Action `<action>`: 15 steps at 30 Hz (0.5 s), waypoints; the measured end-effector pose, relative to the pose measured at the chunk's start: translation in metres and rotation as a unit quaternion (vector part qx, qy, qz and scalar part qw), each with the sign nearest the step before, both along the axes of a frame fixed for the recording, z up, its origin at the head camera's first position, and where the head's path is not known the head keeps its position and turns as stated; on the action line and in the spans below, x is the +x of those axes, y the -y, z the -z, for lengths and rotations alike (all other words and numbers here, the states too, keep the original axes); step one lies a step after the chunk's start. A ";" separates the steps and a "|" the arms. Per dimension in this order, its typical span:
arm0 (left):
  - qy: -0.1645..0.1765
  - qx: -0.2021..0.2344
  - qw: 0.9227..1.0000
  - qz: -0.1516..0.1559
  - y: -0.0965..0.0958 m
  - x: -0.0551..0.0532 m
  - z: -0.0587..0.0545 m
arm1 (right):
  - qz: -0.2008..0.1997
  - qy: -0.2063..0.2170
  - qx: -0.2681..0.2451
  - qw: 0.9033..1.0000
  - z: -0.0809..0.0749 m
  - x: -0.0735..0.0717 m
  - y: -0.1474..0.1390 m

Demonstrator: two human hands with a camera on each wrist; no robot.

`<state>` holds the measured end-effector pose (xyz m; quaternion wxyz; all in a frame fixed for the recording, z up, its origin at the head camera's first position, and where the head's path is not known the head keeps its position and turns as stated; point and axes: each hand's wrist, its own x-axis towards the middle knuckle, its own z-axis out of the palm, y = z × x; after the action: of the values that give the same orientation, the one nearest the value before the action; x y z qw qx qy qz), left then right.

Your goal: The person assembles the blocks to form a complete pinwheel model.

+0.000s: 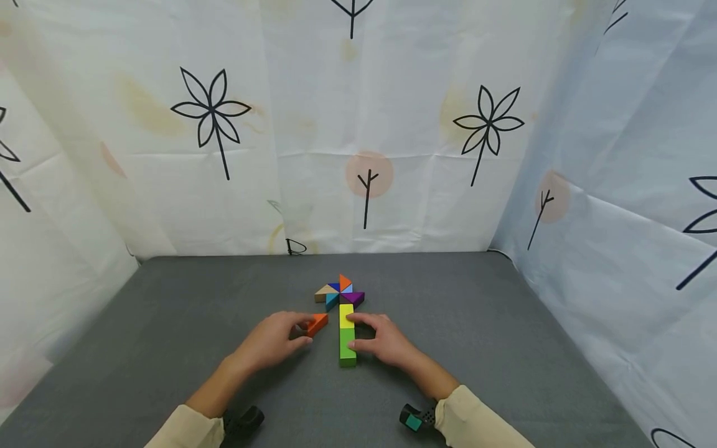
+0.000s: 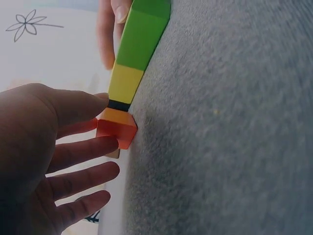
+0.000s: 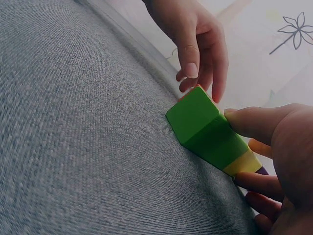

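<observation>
My left hand (image 1: 274, 338) is beside an orange triangular block (image 1: 317, 323) that lies on the grey table. In the left wrist view its fingers reach alongside the orange block (image 2: 117, 129), fairly straight, and whether they touch it is hard to tell. A yellow block (image 1: 346, 314) and a green block (image 1: 347, 345) lie end to end in a straight row. On the right side of this row, my right hand (image 1: 386, 339) rests its thumb against the green block (image 3: 210, 129) and a fingertip on the yellow one.
Beyond the row, several triangular blocks fan out round a point, among them a purple block (image 1: 353, 298), a teal block (image 1: 332, 301), a tan block (image 1: 325, 293) and an orange-red block (image 1: 344, 283). White printed cloth (image 1: 313, 124) hangs behind the grey table (image 1: 476, 348).
</observation>
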<state>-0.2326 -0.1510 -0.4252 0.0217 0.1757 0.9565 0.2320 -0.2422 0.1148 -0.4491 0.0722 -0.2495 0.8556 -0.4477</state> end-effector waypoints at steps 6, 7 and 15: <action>0.005 0.001 1.000 0.020 -0.011 0.001 0.003 | 0.001 0.001 -0.004 1.000 0.000 0.000 -0.001; 0.005 0.000 1.000 0.025 -0.013 0.000 0.004 | 0.001 0.002 -0.005 1.000 -0.001 0.000 -0.001; 0.000 0.006 0.999 0.051 -0.022 0.000 0.008 | -0.003 0.005 -0.006 1.000 -0.001 0.000 -0.001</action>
<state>-0.2324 -0.1288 -0.4336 0.0320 0.2241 0.9449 0.2364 -0.2425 0.1153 -0.4484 0.0761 -0.2506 0.8516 -0.4541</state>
